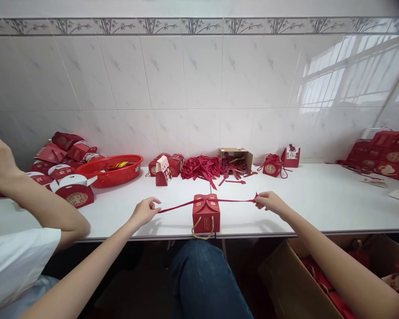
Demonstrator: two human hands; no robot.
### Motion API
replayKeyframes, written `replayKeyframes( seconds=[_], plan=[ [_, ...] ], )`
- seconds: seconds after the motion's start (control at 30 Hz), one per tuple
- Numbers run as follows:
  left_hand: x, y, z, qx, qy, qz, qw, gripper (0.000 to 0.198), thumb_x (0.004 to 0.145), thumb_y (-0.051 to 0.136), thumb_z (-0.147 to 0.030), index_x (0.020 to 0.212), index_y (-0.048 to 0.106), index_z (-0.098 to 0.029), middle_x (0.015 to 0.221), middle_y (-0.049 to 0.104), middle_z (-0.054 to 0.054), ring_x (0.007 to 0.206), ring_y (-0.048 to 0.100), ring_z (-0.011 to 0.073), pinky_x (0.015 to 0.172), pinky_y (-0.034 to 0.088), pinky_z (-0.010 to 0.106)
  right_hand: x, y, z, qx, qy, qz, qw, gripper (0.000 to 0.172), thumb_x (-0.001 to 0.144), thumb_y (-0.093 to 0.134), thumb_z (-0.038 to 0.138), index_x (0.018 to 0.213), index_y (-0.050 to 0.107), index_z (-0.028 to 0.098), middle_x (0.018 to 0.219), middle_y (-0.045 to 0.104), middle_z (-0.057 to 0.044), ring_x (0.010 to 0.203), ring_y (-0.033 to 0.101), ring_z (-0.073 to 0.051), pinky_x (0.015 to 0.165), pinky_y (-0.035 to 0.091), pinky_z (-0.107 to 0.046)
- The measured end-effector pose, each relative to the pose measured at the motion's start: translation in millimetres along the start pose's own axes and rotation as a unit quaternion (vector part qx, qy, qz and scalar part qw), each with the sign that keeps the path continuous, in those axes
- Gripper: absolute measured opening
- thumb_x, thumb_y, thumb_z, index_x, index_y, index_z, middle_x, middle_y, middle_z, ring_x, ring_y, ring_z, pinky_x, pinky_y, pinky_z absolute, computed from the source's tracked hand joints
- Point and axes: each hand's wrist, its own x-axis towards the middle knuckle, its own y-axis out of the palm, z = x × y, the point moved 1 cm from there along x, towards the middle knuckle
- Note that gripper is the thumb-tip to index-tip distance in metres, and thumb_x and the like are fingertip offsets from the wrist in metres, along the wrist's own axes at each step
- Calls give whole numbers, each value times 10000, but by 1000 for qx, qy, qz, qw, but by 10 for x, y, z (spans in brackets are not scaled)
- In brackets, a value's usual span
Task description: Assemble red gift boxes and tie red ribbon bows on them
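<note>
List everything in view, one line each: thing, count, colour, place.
gift box: one, red, table front edge, between the hands
ribbon: one, red, stretched across the box top, an end in each hand
rope handle: one, tan, hanging from the box front
ribbon pile: many, red, by the wall
small carton: one, brown, beside the pile
basket: one, red, left of centre
boxes at left: several, red and white
boxes at right: several, red
floor carton: one, brown, under the table
table: one, white
co-worker's arm: one, far left
left hand: pinching the ribbon
right hand: pinching the ribbon
</note>
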Motion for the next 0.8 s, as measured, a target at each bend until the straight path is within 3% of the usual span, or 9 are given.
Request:
replayKeyframes(
  seconds=[0.1, 0.2, 0.37, 0.5, 0.67, 0.8],
  plan=[
    [-8, 197, -26, -47, 3, 23, 999, 168, 538, 677, -338, 645, 625, -219, 679, 619, 10, 769, 577, 232, 697, 417, 300, 14, 139, 23, -17, -11, -24, 999, 252, 730, 579, 352, 829, 693, 150, 921, 690, -144, 804, 635, -248, 729, 457, -352],
    [-29, 421, -260, -121, 7, 50, 991, 242, 604, 659, -386, 758, 630, -201, 897, 650, 57, 973, 564, 254, 793, 435, 309, 21, 347, 205, -9, -61, -14, 998, 311, 824, 480, 359, 970, 660, 151, 1067, 651, -152, 930, 607, -253, 835, 427, -372],
    [-128, 745, -638, -242, -25, 121, 962, 339, 665, 625, -334, 953, 559, -169, 922, 626, 65, 861, 617, 192, 735, 472, 291, -57, 717, 521, 34, -152, 68, 985, 282, 881, 421, 350, 906, 654, 193, 1000, 678, -82, 941, 594, -234, 841, 422, -350],
    [-182, 883, -726, -281, -42, 134, 949, 390, 606, 675, -276, 947, 510, -181, 839, 578, 22, 790, 598, 166, 675, 460, 265, -100, 958, 597, 67, -149, 93, 982, 250, 865, 481, 355, 1019, 604, 203, 957, 668, -74, 882, 605, -213, 798, 436, -333],
    [-177, 921, -704, -273, -68, 161, 946, 284, 631, 630, -287, 842, 463, -197, 702, 514, -33, 582, 510, 111, 503, 360, 220, -88, 1119, 604, 115, -100, 116, 981, 336, 850, 471, 382, 1119, 496, 182, 685, 574, 17, 539, 547, -131, 534, 430, -251],
    [-151, 849, -686, -243, -82, 185, 949, 306, 622, 662, -332, 760, 420, -206, 572, 428, -79, 453, 352, 71, 432, 237, 201, -50, 1054, 566, 145, -95, 113, 978, 337, 804, 513, 361, 1082, 440, 184, 553, 440, 92, 474, 447, -105, 475, 367, -212]
  ],
)
